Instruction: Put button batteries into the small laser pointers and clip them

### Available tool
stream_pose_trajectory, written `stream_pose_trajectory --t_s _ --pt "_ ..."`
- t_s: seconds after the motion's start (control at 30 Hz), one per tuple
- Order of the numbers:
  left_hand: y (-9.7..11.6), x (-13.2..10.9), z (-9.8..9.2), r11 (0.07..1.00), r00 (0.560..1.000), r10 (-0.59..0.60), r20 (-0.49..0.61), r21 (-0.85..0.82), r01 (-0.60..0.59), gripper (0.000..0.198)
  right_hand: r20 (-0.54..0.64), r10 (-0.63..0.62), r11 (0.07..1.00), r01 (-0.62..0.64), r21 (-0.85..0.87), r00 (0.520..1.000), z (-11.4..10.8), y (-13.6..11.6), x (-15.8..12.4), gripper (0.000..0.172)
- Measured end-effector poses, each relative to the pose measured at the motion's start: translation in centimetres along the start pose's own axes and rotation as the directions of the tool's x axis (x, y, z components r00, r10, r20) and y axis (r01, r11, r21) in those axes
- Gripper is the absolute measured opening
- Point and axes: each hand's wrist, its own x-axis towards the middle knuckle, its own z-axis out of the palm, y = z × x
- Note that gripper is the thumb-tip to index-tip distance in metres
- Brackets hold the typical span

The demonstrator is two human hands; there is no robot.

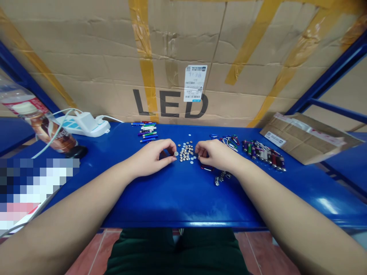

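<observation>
My left hand (159, 156) pinches a round silver button cell (176, 153) between thumb and fingers, at the left side of a loose pile of button cells (186, 152). Several of these small discs lie flat on the blue table, some shinier than others. On the pile's right side is my right hand (213, 152), its fingers curled in towards the thumb; whatever they hold, if anything, is hidden. A red carabiner (207, 167) lies under that hand, partly covered by it. Nearer to me are small metal parts (220, 177), too small to name.
Slim coloured metal tubes (148, 131) lie behind my left hand. Carabiners (229, 141) and small flashlights (263, 152) lie to the right, before an open cardboard box (304, 137). A power strip (88, 124) and a drink bottle (51, 130) stand left. A large carton (109, 76) walls the back.
</observation>
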Motion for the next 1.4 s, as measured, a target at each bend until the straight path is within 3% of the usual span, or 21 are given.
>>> stream_pose_trajectory --t_s 0.1,0.2,0.3,0.47,0.63,0.73,0.9,1.1,1.23,1.4 --pt "0.0 0.0 0.1 1.000 1.000 -0.003 0.003 -0.004 0.003 0.012 -0.004 -0.028 1.000 0.028 0.013 1.000 -0.4 0.1 -0.4 0.023" --pt "0.1 0.0 0.1 1.000 1.000 -0.001 0.007 -0.005 0.001 0.012 -0.090 -0.129 0.990 0.134 0.050 0.988 -0.8 0.0 -0.9 0.020" --pt "0.2 0.0 0.2 1.000 1.000 0.015 0.012 -0.012 -0.015 0.012 -0.115 -0.209 0.958 0.227 0.177 0.971 -1.1 -0.4 -1.2 0.018" --pt "0.3 0.0 0.3 0.999 0.999 0.047 0.026 -0.017 -0.047 0.012 -0.092 -0.244 0.896 0.261 0.359 0.965 -0.6 -0.8 -1.1 0.013" --pt "0.5 0.1 0.7 0.998 0.997 0.064 0.042 -0.028 -0.063 0.011 -0.066 -0.086 0.724 0.108 0.681 0.994 0.1 -1.7 -1.1 0.017" --pt "0.8 0.1 0.9 0.996 0.996 0.080 0.043 -0.043 -0.078 0.010 -0.071 -0.011 0.660 0.061 0.749 0.997 0.4 -2.3 -1.3 0.019" --pt "1.3 0.1 1.2 0.995 0.995 0.090 0.048 -0.043 -0.088 0.010 -0.205 -0.100 0.723 0.212 0.657 0.974 1.2 -2.6 -1.1 0.014" --pt "1.5 0.0 1.5 0.998 0.999 0.054 -0.001 -0.023 -0.054 0.012 -0.352 -0.259 0.845 0.387 0.369 0.900 1.3 -2.8 -1.1 0.005" --pt "1.6 -0.1 1.6 0.999 0.999 0.040 -0.026 -0.017 -0.040 0.011 -0.392 -0.336 0.855 0.452 0.254 0.856 1.2 -2.9 -1.1 0.008" --pt "1.8 -0.1 1.7 0.999 0.999 0.044 -0.032 0.001 -0.044 0.010 -0.404 -0.360 0.856 0.470 0.215 0.841 1.5 -3.1 -0.9 0.009"
